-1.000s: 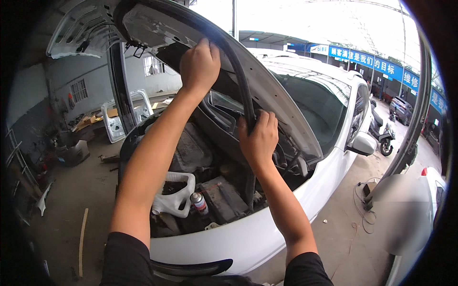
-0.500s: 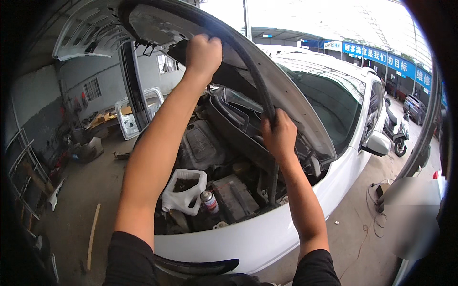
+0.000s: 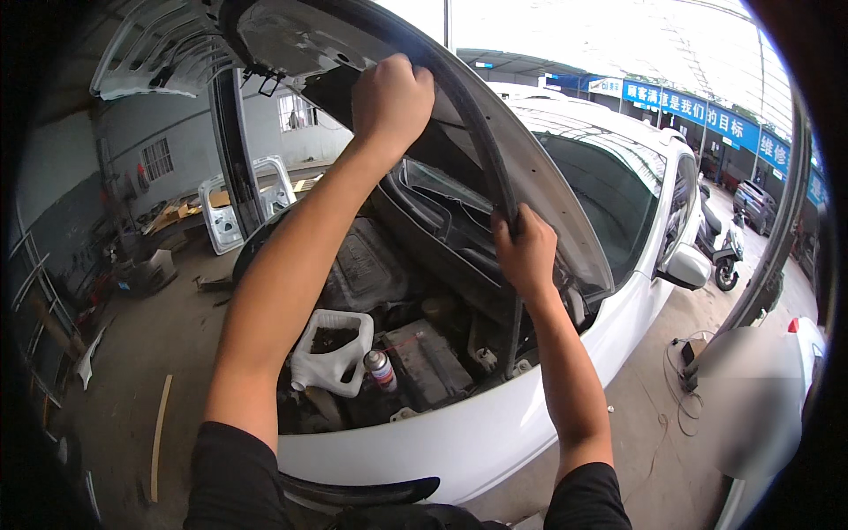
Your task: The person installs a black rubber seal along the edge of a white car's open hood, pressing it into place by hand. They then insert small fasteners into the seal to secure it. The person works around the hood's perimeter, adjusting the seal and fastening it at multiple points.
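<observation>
Head view: black rubber strip (image 3: pixel 484 141) lies under the raised hood (image 3: pixel 533 172), long axis sloping along its near edge; right hand (image 3: pixel 527 252) wrapped round its lower stretch, strip continuing down to the engine bay's (image 3: pixel 477 399) near rim; left hand (image 3: pixel 395 102) curled beside the higher stretch, fingertips hidden, cannot tell if gripping

The right hand (image 3: pixel 528 252) — black strip (image 3: pixel 488 150) in its grip — has shifted nearer the raised hood's edge (image 3: pixel 549 194).
</observation>
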Tool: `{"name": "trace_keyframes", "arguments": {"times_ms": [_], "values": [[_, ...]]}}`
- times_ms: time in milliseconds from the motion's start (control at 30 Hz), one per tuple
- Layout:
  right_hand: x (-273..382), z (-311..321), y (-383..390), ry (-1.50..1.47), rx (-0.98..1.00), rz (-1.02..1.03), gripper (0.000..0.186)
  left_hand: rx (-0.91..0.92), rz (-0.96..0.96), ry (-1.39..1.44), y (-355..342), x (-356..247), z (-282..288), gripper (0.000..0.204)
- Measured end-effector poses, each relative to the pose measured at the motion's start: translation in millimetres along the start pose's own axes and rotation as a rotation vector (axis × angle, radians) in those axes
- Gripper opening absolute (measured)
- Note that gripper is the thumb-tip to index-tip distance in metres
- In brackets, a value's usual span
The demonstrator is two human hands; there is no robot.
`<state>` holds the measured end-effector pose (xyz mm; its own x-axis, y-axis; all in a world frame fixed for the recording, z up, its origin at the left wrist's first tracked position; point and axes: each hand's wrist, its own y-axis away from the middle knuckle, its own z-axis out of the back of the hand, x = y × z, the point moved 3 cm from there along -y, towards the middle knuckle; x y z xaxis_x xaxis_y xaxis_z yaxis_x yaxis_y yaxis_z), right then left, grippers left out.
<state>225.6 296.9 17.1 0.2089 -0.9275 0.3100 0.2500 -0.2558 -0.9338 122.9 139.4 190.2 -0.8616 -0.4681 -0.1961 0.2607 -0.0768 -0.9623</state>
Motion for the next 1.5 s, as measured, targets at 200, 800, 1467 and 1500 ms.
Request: {"name": "trace_keyframes", "arguments": {"times_ms": [200,800,1467,1500], "values": [[0,1,1,0.078,-0.01,0.048,0.022,-0.003,-0.176,-0.22,-2,-9,2,0.021],[-4,19,-3,0.256,0.02,0.19,0.026,0.036,0.455,0.839,-11,15,-22,0.025],[-28,27,-20,0.215,0.02,0.207,0.024,0.103,-0.32,0.069,-8,28,7,0.024],[-27,27,-22,0.21,0.029,0.204,0.024,0.107,-0.345,0.091,-10,31,7,0.024]]}}
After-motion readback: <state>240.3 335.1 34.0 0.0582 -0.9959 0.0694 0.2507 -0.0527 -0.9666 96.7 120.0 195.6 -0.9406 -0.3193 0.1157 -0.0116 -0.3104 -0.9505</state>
